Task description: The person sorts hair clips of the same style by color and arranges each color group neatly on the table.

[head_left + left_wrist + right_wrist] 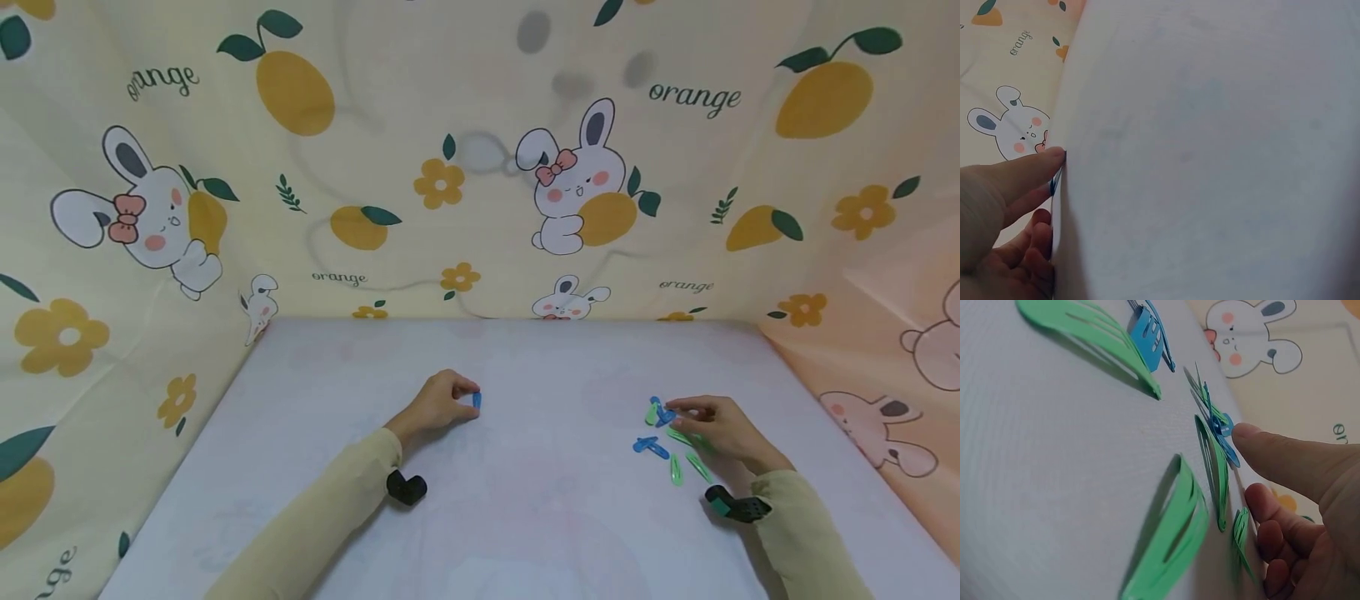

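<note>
Head view: across the white table (pixel 555 517), the right hand (pixel 718 429) is nearer the loose clips (pixel 651 447); the left hand (pixel 437 406) is well apart, pinching a blue clip (pixel 477 400), long axis upright in this view. Another blue clip (pixel 663 417) lies at the right fingertips — gripped or not, I cannot tell — overlapping its neighbours. Green clips (pixel 677 469) lie close around, crowding the fingers.

1. White tabletop (pixel 540 525), patterned backdrop (pixel 405 58) rising behind its far edge.
2. Backdrop cream at rear and left, peach-toned at right.
3. Rabbit print (pixel 592 179), rear centre: pink bow (pixel 556 167), hugging a fruit (pixel 609 220). Similar rabbit, left, tilted.
4. Yellow flowers (pixel 431 190) scattered about; bigger yellow fruits (pixel 295 93), dark-green leaves (pixel 281 24).
5. "orange" lettering (pixel 695 97), dark script, repeated.
6. Blurred grey patches (pixel 533 32), upper rear.
</note>
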Tool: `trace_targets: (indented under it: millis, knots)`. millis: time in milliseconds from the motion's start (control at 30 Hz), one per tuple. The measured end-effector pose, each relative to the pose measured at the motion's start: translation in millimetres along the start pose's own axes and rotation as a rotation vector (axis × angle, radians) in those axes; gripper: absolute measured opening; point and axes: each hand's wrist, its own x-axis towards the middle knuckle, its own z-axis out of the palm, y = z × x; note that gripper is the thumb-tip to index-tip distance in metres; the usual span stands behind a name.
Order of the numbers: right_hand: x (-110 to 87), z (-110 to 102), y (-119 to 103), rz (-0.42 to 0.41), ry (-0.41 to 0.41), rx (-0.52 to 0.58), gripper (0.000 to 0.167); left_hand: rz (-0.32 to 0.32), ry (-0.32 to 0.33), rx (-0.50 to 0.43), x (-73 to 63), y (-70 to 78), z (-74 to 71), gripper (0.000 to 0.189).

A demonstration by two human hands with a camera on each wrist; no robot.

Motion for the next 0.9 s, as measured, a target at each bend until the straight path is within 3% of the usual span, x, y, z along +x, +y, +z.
trace_targets:
  millis: [500, 900]
  knots:
    - [-3.2, 0.7, -1.5, -0.054, 0.019, -0.024, 0.040, 0.033, 0.028, -0.014, -1.1, -6.4, 4.4, 0.036]
    - [-2.2, 2.4, -2.3, -0.049, 0.019, -0.029, 0.038, 0.038, 0.023, -0.069, -2.6, -9.1, 5.1, 0.034]
